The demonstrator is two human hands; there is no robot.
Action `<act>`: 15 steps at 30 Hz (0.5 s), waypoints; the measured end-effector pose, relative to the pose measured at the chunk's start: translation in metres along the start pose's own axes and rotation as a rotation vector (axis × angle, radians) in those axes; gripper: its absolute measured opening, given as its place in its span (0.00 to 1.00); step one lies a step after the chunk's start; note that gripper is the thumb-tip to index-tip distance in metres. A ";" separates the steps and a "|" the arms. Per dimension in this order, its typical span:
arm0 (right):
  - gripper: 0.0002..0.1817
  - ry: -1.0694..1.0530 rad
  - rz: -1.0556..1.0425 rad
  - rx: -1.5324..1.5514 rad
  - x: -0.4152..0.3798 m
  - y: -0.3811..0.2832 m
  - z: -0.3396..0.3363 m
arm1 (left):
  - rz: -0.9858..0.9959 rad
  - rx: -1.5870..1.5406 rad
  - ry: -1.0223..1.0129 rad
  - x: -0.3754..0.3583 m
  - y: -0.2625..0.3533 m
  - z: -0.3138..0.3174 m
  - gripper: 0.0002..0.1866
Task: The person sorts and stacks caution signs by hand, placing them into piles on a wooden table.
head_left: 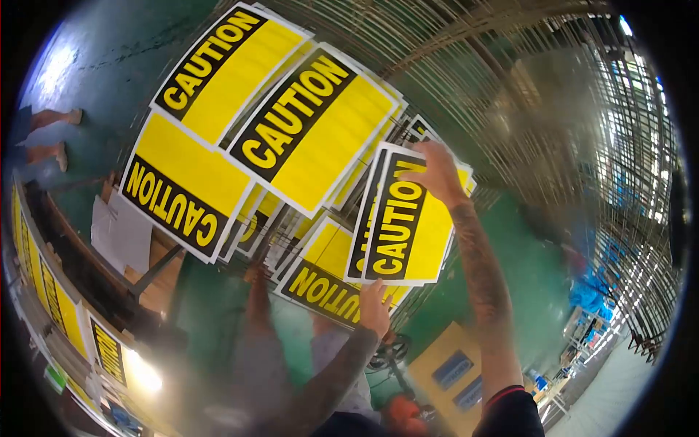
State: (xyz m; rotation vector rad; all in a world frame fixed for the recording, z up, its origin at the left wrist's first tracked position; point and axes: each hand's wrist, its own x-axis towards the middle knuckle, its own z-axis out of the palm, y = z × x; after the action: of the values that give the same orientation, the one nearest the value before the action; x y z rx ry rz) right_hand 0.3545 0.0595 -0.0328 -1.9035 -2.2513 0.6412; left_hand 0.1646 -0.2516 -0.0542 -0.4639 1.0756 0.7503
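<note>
Two overlapping caution signs, yellow with a black band and white border, are tilted between my hands. My right hand grips their upper edge, with its thumb across the black band. At the lower edge, the fingers of my left hand close on the border; their far side is hidden. Beneath lies another caution sign, partly covered. Stacks of similar signs stand alongside: a large upright-reading caution sign, one farther left, and one turned the other way.
Metal wire racks rise at the right and behind the signs. More signs lie on a long bench at lower left. A cardboard box rests on the green floor. Another person's legs show at far left.
</note>
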 end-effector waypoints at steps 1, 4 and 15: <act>0.35 0.002 0.008 0.013 -0.004 -0.001 -0.004 | -0.019 0.002 0.035 -0.010 0.006 0.003 0.31; 0.37 0.099 -0.006 0.009 0.004 -0.009 -0.027 | 0.199 0.049 0.101 -0.067 0.063 0.052 0.30; 0.38 0.182 -0.017 0.044 0.158 -0.073 0.020 | 0.852 0.395 0.354 0.027 0.256 0.048 0.27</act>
State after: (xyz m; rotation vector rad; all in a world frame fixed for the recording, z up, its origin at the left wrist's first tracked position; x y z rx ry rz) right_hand 0.2489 0.1987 -0.0496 -1.8395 -2.1216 0.4886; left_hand 0.0109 -0.0395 -0.0549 0.2476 1.7433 1.1819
